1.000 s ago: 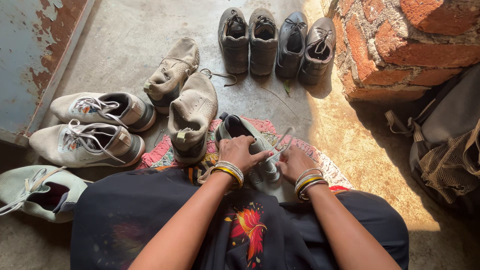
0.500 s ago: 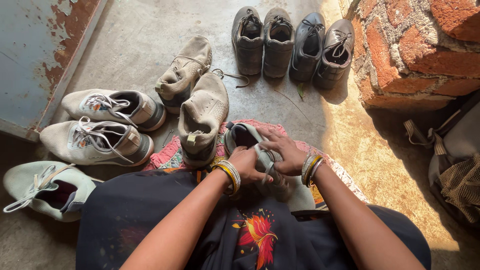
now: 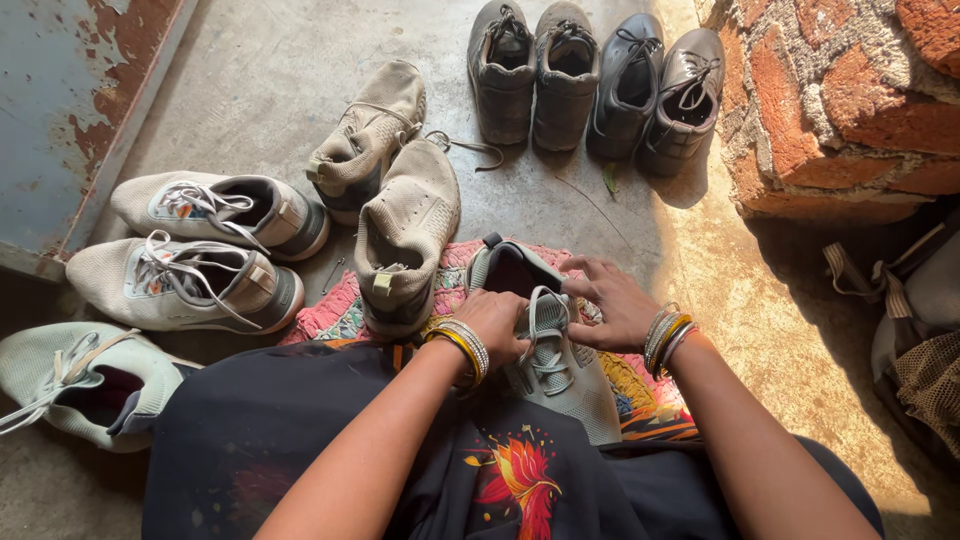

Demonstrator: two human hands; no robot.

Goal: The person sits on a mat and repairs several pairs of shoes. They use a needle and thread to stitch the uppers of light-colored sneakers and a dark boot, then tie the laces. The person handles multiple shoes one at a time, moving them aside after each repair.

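Observation:
A pale green-grey sneaker with white laces lies on a patterned mat in front of my lap, heel away from me. My left hand grips its left side and holds a lace. Resting on the sneaker's right side, my right hand pinches the laces near the tongue. Bangles circle both wrists.
Two beige sneakers lie just left of the held one. Two light grey sneakers and a mint one sit further left. Two dark pairs stand at the top. A brick wall and a bag are on the right.
My hands moved from the loose lace ends onto the sneaker itself, closing on its laces. The view has shifted a little to the right.

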